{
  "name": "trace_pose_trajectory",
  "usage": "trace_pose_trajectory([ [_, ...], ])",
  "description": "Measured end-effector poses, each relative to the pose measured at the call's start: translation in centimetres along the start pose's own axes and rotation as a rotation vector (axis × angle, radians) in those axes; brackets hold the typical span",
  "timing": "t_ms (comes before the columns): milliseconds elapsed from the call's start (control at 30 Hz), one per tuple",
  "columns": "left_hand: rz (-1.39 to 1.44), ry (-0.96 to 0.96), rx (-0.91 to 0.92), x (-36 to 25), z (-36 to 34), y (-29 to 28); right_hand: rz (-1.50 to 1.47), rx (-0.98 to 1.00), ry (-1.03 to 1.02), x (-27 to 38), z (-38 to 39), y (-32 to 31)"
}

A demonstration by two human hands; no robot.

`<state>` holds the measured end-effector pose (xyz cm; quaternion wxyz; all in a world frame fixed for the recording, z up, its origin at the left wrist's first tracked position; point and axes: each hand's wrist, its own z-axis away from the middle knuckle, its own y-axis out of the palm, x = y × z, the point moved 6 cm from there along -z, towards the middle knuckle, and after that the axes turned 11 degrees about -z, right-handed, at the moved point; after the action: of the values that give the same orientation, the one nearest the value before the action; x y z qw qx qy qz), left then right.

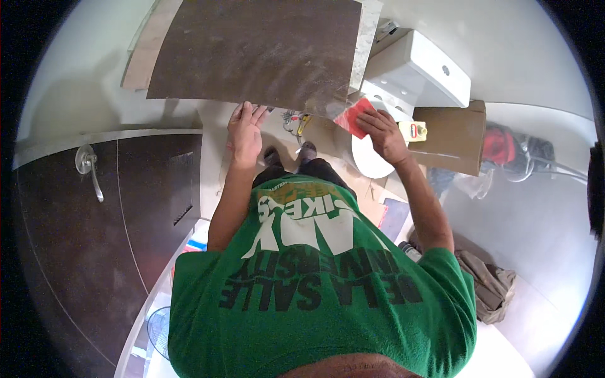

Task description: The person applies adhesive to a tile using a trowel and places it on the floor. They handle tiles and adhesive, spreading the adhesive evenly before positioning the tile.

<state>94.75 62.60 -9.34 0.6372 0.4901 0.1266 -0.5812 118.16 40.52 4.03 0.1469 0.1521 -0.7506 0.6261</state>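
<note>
A large dark brown panel (258, 50) with a dusty, streaked surface spreads out in front of me. My left hand (246, 129) is at its near edge, fingers stretched and apart, fingertips touching or nearly touching it. At the panel's near right corner, my right hand (382, 133) is closed on a thin, flat red piece (355, 118), which looks like a plastic spreader; its leading edge meets the corner. A yellow bottle (413, 131) with a label stands just right of that hand.
A white toilet tank (419, 69) and bowl (372, 157) are at the right, beside a cardboard box (450, 138). Pliers and other hand tools (297, 123) lie on the floor near my feet. The dark door (82, 239) with a lever handle (91, 170) is at left. Crumpled brown cloth (485, 283) lies right.
</note>
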Motion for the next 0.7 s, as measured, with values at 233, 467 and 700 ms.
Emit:
trace_pose_trajectory([
  [233,0.080,0.061,0.065,0.2,-1.0,-0.2,-0.106,-0.079,-0.155,0.4,-9.4,-2.9],
  [467,0.033,0.113,0.000,0.1,-1.2,-0.6,-0.072,0.210,-0.447,3.0,-14.8,3.2],
  [700,0.054,0.138,-0.120,0.8,-1.1,-0.3,0.042,0.366,-0.477,-1.1,-9.6,0.8],
])
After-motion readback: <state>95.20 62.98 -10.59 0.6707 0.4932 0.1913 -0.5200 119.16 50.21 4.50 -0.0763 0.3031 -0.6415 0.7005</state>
